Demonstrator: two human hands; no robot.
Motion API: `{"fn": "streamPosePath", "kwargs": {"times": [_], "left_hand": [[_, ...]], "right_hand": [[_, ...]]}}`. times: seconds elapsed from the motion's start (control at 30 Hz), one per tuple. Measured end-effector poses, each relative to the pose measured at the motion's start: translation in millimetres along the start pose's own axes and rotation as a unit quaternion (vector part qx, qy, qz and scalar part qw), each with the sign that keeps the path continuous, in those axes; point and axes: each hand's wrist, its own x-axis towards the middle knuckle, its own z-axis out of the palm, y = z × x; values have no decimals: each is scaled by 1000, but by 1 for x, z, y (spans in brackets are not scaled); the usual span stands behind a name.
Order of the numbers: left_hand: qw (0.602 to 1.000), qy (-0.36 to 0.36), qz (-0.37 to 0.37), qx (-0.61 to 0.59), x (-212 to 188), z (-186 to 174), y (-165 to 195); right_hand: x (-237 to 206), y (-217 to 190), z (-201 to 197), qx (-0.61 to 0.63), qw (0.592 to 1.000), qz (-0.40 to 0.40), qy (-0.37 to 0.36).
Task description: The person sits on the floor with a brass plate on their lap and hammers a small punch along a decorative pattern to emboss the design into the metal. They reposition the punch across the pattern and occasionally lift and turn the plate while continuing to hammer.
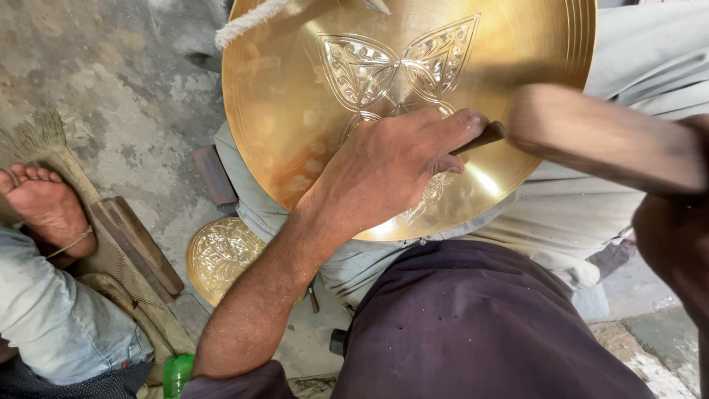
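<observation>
At the centre of the frame, the left hand [391, 166] pinches a dark metal chisel [480, 138] against the round engraved brass plate [295, 96]; the right hand [676, 236] is clenched on a blurred wooden mallet [605, 137]. Keeping the chisel steady should give clean lines.

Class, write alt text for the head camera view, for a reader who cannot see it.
A person's left hand holds a thin dark tool against a large brass plate engraved with leaf shapes, while the right hand swings a blurred wooden mallet. A smaller engraved brass dish lies on the concrete floor, beside another person's bare foot.
</observation>
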Motion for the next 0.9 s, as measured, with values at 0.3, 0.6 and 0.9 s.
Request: {"fn": "streamPosePath", "kwargs": {"times": [0.3,0.6,0.9], "left_hand": [[974,209,-44,-73,-10,-1,12],[933,313,-136,-113,-24,18,19],[933,328,-134,-59,-25,27,22]], "right_hand": [[-3,23,3,38,999,27,-13],[31,22,-14,43,999,-17,-8],[100,-84,-71,-81,969,-235,3]]}}
